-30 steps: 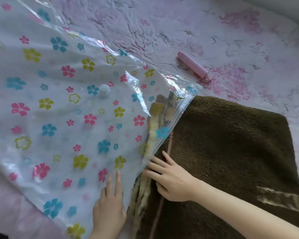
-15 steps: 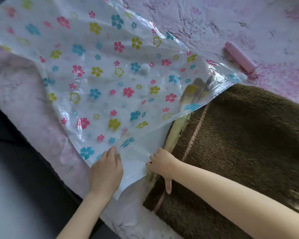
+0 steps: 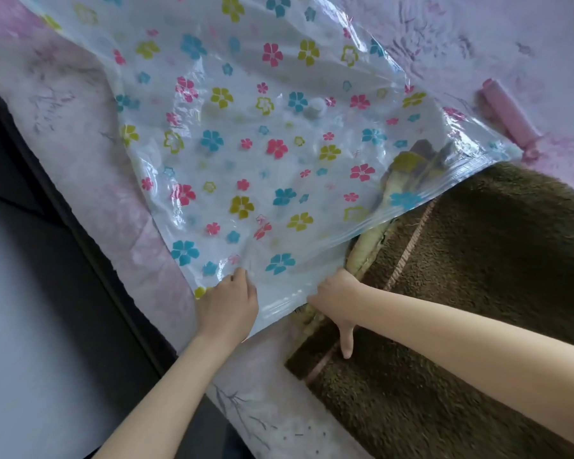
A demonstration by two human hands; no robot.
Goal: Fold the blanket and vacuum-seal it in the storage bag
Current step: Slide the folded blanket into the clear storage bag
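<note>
The folded brown fleece blanket lies on the bed, its near-left end just at the mouth of the clear flower-printed storage bag. A far corner of the blanket is already under the plastic, showing as a yellowish-green edge through the film.

The right hand sits at the bag's open edge where it meets the blanket; its fingers are curled out of sight at that edge, with one digit pointing down toward the camera across the blanket's pale stripe. Whether those fingers hold the plastic, the blanket's edge or both cannot be told.

The left hand is to the left of the right hand, near it but apart, on the bag's near corner. Its fingers are bent and bunch the plastic, which wrinkles just beyond the knuckles.

Beyond both hands, the bag spreads away to the left and far side, with a round white valve near its middle. A pink cylindrical pump lies far beyond the right hand, just past the bag's far corner. All of this rests on a pink floral bedspread; left of the left hand runs the bed's dark edge and a grey floor.
</note>
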